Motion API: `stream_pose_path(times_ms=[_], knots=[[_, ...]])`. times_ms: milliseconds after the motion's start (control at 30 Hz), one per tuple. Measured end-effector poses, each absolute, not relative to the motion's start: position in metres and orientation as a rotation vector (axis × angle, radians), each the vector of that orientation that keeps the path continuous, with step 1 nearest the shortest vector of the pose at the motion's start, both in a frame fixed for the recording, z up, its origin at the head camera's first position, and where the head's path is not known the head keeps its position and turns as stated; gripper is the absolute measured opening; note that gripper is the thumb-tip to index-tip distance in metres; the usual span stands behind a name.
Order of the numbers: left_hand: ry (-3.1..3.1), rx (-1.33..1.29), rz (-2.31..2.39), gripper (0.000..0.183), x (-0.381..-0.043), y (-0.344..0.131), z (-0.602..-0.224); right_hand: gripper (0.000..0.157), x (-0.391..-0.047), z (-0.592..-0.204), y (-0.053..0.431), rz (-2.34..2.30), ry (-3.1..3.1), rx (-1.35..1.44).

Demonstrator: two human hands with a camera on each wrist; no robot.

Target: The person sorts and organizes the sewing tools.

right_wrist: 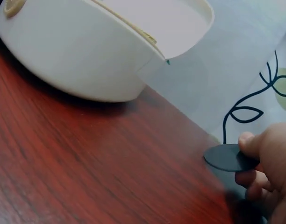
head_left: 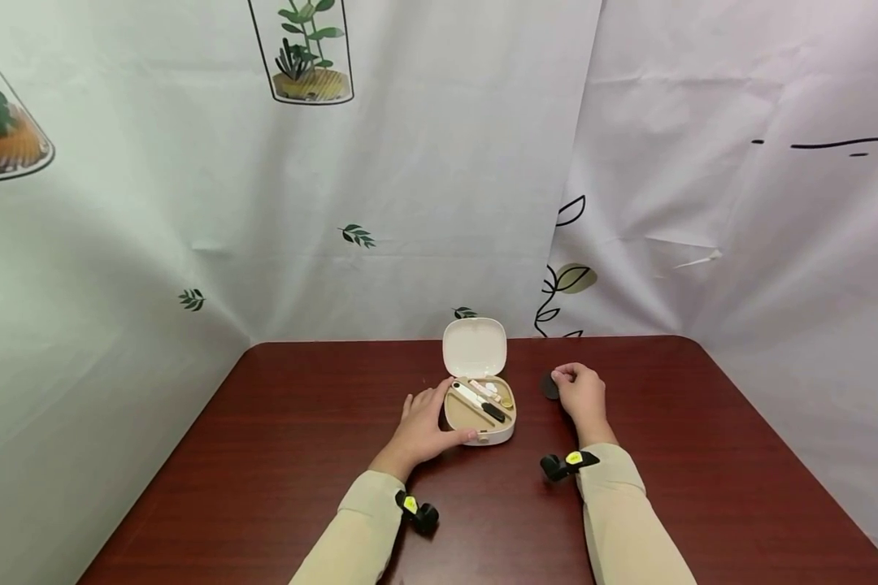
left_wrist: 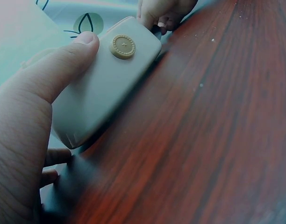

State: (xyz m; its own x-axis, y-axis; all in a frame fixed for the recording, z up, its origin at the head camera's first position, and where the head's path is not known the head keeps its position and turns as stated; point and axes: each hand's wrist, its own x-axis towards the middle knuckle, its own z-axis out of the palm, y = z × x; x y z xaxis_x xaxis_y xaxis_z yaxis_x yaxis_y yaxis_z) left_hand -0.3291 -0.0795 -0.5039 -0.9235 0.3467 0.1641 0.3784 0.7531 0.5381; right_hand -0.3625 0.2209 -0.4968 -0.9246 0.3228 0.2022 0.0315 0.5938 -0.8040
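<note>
A small cream case [head_left: 496,438] sits on the table with its rounded lid [head_left: 475,348] raised. In its beige tray lie a slim white tool with a black end [head_left: 493,411] and several small pale and yellowish pieces. My left hand [head_left: 419,428] holds the case from the left, thumb at its front wall near the round beaded clasp [left_wrist: 123,46], other fingers along the side. To the right of the case, my right hand [head_left: 584,396] pinches a thin dark grey oval disc [right_wrist: 221,157] between thumb and fingers, close over the table.
The dark red wood-grain table [head_left: 285,487] extends around the case. Behind it hangs a pale cloth backdrop [head_left: 439,162] with printed leaves and jars. Each wrist wears a small black camera, such as the left one [head_left: 426,517], below cream sleeves [head_left: 358,528].
</note>
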Motion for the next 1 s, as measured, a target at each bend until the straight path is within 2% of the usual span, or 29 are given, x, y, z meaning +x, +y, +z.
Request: stream_pose_path(times_ms=[300,667,1000], knots=[[-2.881,-0.594,-0.919,0.105,-0.327,-0.08,-0.506,0.034,-0.362,-0.489,0.216,1.864,-2.336,-0.227],[-2.868,-0.602,-0.905,0.105,-0.329,-0.079,-0.505,0.035,-0.361,-0.473,0.21,2.216,-2.153,-0.098],[-2.881,-0.601,-0.907,0.105,-0.328,-0.078,-0.504,0.022,-0.358,-0.458,0.2,2.303,-2.127,-0.006]])
